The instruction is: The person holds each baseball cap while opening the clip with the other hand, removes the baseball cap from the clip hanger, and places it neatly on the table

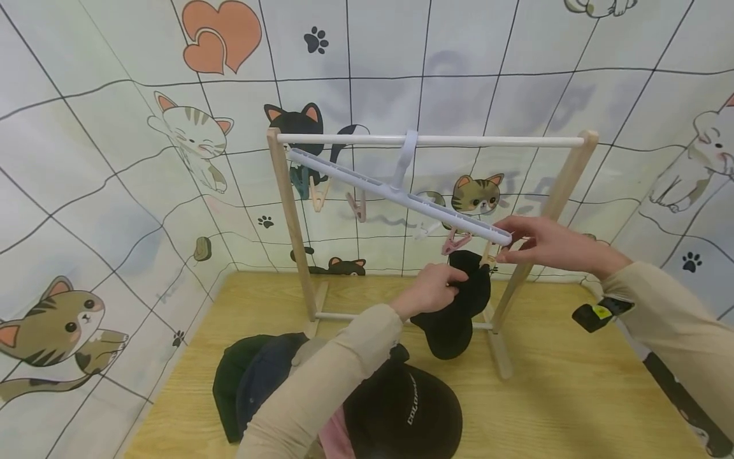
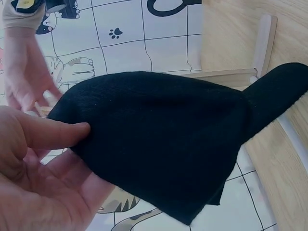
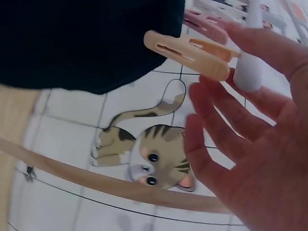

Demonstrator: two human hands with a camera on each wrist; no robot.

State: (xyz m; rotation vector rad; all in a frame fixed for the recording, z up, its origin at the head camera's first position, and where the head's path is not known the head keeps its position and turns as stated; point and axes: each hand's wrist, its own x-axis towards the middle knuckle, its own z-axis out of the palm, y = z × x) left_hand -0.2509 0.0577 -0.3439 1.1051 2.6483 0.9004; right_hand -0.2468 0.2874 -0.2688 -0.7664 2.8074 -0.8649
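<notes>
My left hand (image 1: 432, 290) pinches the edge of a black cap (image 1: 450, 328) between thumb and fingers, as the left wrist view shows up close. The cap hangs tilted below the low end of a pale lilac hanger (image 1: 453, 218). A yellow clothespin (image 3: 190, 54) at that end meets the cap's edge, its handles spread apart. Around the clothespin and hanger tip is my right hand (image 1: 545, 245), its fingers loosely spread, not visibly squeezing the handles. Whether a fingertip touches the clothespin is hard to tell.
A wooden rack with a white rail (image 1: 344, 139) carries the sloping hanger. Other clips, such as a pink clothespin (image 1: 455, 241), dangle from it. In front lie a black cap with lettering (image 1: 401, 411), a navy cap (image 1: 266, 370) and a green cap (image 1: 229, 382), partly behind my left sleeve.
</notes>
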